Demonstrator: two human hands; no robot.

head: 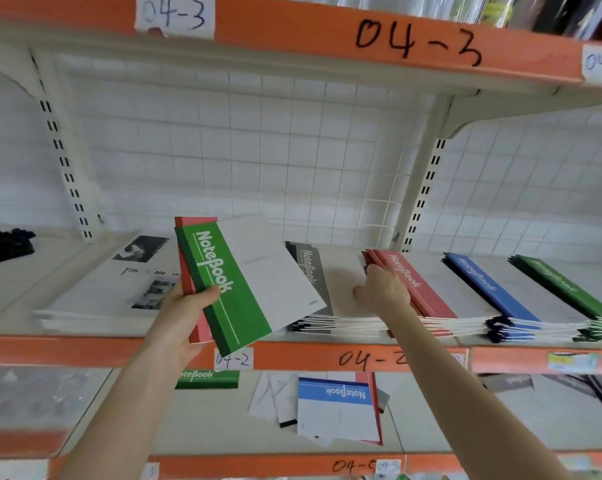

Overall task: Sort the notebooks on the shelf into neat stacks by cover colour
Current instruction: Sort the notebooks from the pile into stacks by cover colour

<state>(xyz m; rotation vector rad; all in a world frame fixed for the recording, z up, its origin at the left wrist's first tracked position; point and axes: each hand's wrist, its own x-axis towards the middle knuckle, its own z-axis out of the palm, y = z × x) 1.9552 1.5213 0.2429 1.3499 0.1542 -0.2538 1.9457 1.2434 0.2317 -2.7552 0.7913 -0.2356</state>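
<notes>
My left hand (pixel 183 315) grips a green-and-white notebook (pixel 244 278) with a red-spined notebook (pixel 192 271) behind it, held up in front of the middle shelf (pixel 85 351). My right hand (pixel 384 289) rests on the red notebook stack (pixel 420 285), fingers over its spine edge. A grey stack (pixel 310 268) lies left of that. To the right lie a blue stack (pixel 489 289) and a green stack (pixel 566 285).
White booklets with black-and-white photos (pixel 119 289) lie at the shelf's left, beside a black object (pixel 5 244). The shelf below holds a loose blue notebook (pixel 337 407) over a red one, a green notebook (pixel 206 377) and scattered sheets. An orange shelf edge (pixel 396 36) hangs overhead.
</notes>
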